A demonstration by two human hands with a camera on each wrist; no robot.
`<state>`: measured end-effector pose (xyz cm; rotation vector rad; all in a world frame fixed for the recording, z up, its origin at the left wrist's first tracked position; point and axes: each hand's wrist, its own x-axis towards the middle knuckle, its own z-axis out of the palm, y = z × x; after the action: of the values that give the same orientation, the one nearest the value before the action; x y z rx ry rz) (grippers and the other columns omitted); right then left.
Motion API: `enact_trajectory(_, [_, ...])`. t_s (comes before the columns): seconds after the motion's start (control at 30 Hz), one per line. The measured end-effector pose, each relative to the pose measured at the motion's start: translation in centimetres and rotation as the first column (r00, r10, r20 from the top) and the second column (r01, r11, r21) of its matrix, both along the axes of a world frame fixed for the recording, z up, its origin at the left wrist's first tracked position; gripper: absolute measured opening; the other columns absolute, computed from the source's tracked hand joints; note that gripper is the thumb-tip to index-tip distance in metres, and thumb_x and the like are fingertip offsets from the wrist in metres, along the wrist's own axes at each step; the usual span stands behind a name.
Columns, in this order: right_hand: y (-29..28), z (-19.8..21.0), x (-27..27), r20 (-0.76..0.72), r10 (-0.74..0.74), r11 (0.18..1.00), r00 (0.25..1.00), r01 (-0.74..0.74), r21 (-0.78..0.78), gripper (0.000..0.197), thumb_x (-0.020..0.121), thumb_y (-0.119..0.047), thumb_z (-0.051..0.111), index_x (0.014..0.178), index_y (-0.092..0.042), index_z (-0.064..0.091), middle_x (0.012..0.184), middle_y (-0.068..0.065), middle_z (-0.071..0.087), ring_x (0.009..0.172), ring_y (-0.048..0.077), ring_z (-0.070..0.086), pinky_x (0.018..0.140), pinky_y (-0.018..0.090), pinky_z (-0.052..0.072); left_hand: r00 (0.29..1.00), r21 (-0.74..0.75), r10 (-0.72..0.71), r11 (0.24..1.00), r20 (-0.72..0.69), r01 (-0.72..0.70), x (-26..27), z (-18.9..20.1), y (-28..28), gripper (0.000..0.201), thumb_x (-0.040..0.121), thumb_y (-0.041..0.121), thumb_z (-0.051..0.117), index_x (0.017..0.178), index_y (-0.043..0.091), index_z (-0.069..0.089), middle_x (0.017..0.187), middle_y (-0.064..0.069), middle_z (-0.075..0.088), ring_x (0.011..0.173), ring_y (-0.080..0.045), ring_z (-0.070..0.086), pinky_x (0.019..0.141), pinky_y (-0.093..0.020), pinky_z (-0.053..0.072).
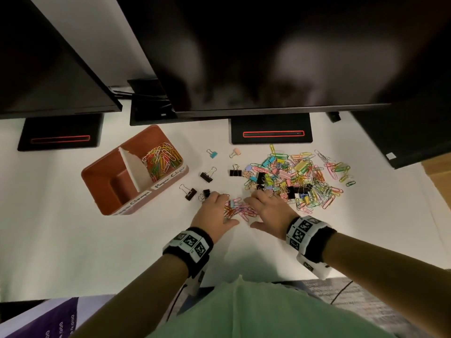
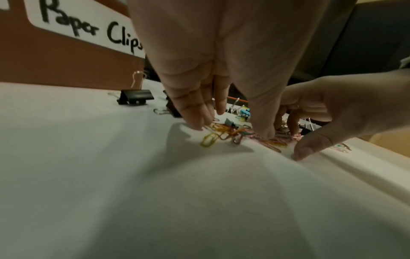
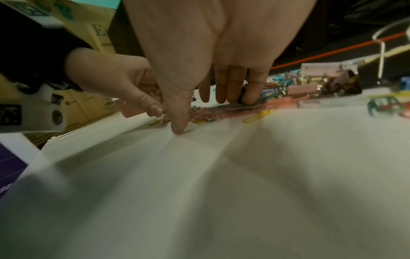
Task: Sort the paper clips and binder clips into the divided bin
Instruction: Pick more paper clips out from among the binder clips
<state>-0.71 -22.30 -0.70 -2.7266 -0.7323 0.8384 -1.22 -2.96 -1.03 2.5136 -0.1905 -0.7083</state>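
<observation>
The brown divided bin (image 1: 97,176) stands at the left; its far compartment holds coloured paper clips (image 1: 162,161), and the near one shows none. A big mixed pile of paper clips and binder clips (image 1: 292,176) lies at the right. Between my hands lies a small heap of paper clips (image 1: 240,209) (image 2: 221,135) (image 3: 208,113). My left hand (image 1: 225,211) (image 2: 230,129) touches its left side with straight fingers and thumb. My right hand (image 1: 255,212) (image 3: 206,113) rests straight fingers on its right side, thumb tip on the table. Neither hand grips anything.
Loose black binder clips (image 1: 190,192) (image 1: 207,175) (image 1: 235,172) lie between bin and pile; one (image 2: 135,96) sits near the bin's "Paper Clips" label (image 2: 88,29). Small blue (image 1: 212,154) and pink (image 1: 235,152) binder clips lie farther back. Monitor stands (image 1: 271,131) (image 1: 61,135) line the rear.
</observation>
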Motion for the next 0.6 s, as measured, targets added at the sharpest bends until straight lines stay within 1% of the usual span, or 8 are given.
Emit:
enact_trajectory(0.07, [0.2,-0.3,0.5,0.000,-0.058,0.998,0.998,0.058,0.030,0.065,0.084,-0.037,0.063,0.137,-0.011,0.038,0.135,0.010,0.041,0.119,0.030,0.043,0.099,0.044,0.043,1.000,0.030,0.024,0.999,0.010,-0.024,0.1,-0.5,-0.7,0.056,0.077,0.031,0.070,0.123,0.010,0.046,0.121,-0.007,0.043,0.106,-0.023,0.051,0.091,-0.032,0.046])
enact_trajectory(0.13, [0.6,-0.6,1.1,0.024,-0.083,0.992,0.996,0.080,0.093,0.052,0.082,-0.031,0.067,0.125,-0.006,0.052,0.122,0.013,0.051,0.108,0.033,0.051,0.088,0.046,0.049,0.998,0.037,0.046,0.998,0.038,-0.048,0.3,-0.8,-1.0,0.039,0.080,0.024,0.068,0.113,0.010,0.053,0.115,-0.009,0.047,0.102,-0.024,0.052,0.088,-0.034,0.046])
enact_trajectory(0.2, [0.8,-1.1,2.0,0.043,-0.101,0.984,0.994,0.093,0.155,0.033,0.082,-0.021,0.068,0.109,-0.004,0.062,0.107,0.014,0.058,0.094,0.034,0.057,0.078,0.046,0.052,0.995,0.003,0.088,0.996,0.055,-0.088,0.6,-1.1,-0.9,0.025,0.083,0.020,0.065,0.104,0.009,0.059,0.108,-0.009,0.051,0.097,-0.025,0.053,0.084,-0.034,0.046])
enact_trajectory(0.23, [0.9,-1.0,2.4,0.036,-0.104,0.981,0.994,0.097,0.167,0.025,0.083,-0.017,0.066,0.104,-0.003,0.064,0.102,0.014,0.060,0.092,0.034,0.058,0.077,0.046,0.052,0.993,-0.012,0.102,0.995,0.057,-0.102,0.7,-1.3,-0.8,0.020,0.084,0.019,0.063,0.101,0.008,0.061,0.105,-0.010,0.053,0.095,-0.026,0.054,0.083,-0.034,0.045])
enact_trajectory(0.3, [0.9,-0.7,3.3,0.007,-0.097,0.981,0.995,0.095,0.172,0.019,0.086,-0.015,0.061,0.102,-0.004,0.066,0.101,0.012,0.062,0.094,0.032,0.058,0.081,0.044,0.050,0.993,-0.014,0.106,0.994,0.059,-0.106,0.9,-1.5,-0.4,0.017,0.086,0.018,0.061,0.099,0.008,0.062,0.102,-0.010,0.055,0.093,-0.026,0.054,0.081,-0.034,0.046])
enact_trajectory(0.37, [0.9,-0.4,3.9,-0.017,-0.087,0.985,0.996,0.088,0.150,0.020,0.088,-0.019,0.059,0.103,-0.006,0.066,0.102,0.010,0.062,0.097,0.029,0.057,0.084,0.041,0.049,0.994,0.013,0.096,0.995,0.055,-0.096,1.1,-1.6,-0.3,0.018,0.088,0.019,0.058,0.101,0.007,0.061,0.103,-0.011,0.056,0.095,-0.026,0.054,0.082,-0.036,0.046])
enact_trajectory(0.47, [0.8,-0.3,4.5,-0.035,-0.080,0.990,0.996,0.083,0.110,0.021,0.090,-0.024,0.057,0.102,-0.009,0.066,0.101,0.008,0.063,0.096,0.026,0.057,0.085,0.040,0.050,0.995,0.045,0.084,0.995,0.048,-0.086,1.2,-1.8,-0.2,0.020,0.090,0.019,0.054,0.102,0.005,0.060,0.104,-0.013,0.057,0.097,-0.027,0.052,0.083,-0.036,0.045])
enact_trajectory(0.6, [0.5,0.1,4.8,-0.050,-0.055,0.994,0.997,0.060,0.096,0.024,0.093,-0.025,0.052,0.105,-0.010,0.065,0.104,0.007,0.064,0.097,0.026,0.059,0.085,0.039,0.050,0.988,-0.007,0.128,0.992,0.087,-0.127,1.1,-1.4,0.2,0.018,0.090,0.019,0.055,0.099,0.005,0.062,0.099,-0.012,0.059,0.095,-0.027,0.052,0.080,-0.034,0.043])
